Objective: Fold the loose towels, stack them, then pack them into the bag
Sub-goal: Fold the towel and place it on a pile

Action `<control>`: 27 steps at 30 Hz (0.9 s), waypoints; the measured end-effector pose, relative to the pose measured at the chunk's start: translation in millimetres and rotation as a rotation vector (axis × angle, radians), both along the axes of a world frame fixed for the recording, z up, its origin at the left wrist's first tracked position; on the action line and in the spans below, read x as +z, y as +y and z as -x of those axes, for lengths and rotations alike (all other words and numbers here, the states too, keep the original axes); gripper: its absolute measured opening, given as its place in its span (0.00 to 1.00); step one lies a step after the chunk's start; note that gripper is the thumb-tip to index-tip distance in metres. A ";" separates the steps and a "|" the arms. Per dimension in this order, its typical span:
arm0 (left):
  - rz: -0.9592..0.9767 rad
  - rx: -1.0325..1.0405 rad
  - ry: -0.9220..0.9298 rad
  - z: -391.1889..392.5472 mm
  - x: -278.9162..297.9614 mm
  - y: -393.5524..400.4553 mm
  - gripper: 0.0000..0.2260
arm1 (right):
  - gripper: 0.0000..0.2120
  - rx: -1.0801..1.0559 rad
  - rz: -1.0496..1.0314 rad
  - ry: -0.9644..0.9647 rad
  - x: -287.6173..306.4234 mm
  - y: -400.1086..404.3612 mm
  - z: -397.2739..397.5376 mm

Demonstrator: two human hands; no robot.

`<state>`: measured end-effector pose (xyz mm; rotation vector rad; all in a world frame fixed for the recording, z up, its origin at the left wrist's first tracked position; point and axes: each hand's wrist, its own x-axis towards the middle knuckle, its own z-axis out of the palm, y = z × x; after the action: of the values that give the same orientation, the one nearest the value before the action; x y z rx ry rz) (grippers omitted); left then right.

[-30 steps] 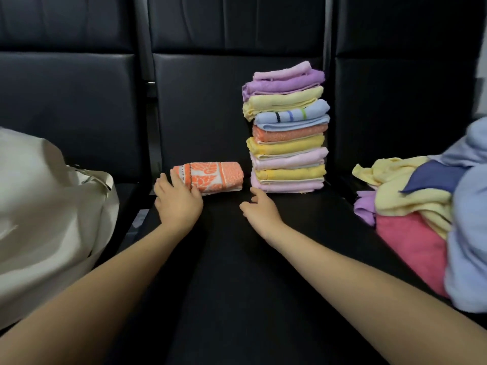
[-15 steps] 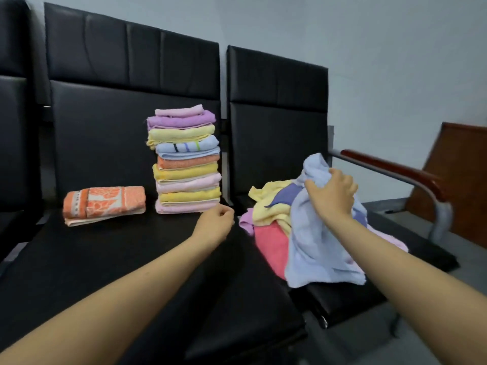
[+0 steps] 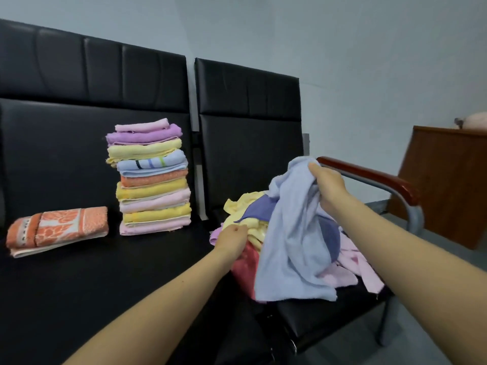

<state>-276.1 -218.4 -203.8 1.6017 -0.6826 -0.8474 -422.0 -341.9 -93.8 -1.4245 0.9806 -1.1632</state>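
Risk lies in the tangle: the right hand grips a pale blue terry towel, lifted from the loose heap on the right seat, while the left hand, fingers curled, touches neighbouring towels that might drag off; whether it grips them is unclear.

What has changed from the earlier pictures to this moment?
The right hand left the seat, took hold of the light blue towel on the loose pile and lifts it. The left hand left the orange folded towel and moved right onto the pile's yellow towel. The folded stack and orange towel stayed put.
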 end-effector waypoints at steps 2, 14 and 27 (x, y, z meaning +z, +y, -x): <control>0.027 -0.006 -0.001 1.0 20.2 6.4 0.06 | 0.18 0.039 -0.048 -0.214 36.8 8.7 1.1; 0.508 0.013 0.121 -21.2 191.0 136.1 0.21 | 0.17 0.395 0.009 -0.740 234.0 161.6 -56.9; 0.555 0.324 -0.014 -125.8 169.3 272.0 0.25 | 0.12 0.778 -0.164 -0.483 155.2 298.4 -216.3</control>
<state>-150.2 53.5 -34.5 1.1692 -0.5817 -0.3631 -205.7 -43.5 61.4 -1.1434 0.1353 -0.7511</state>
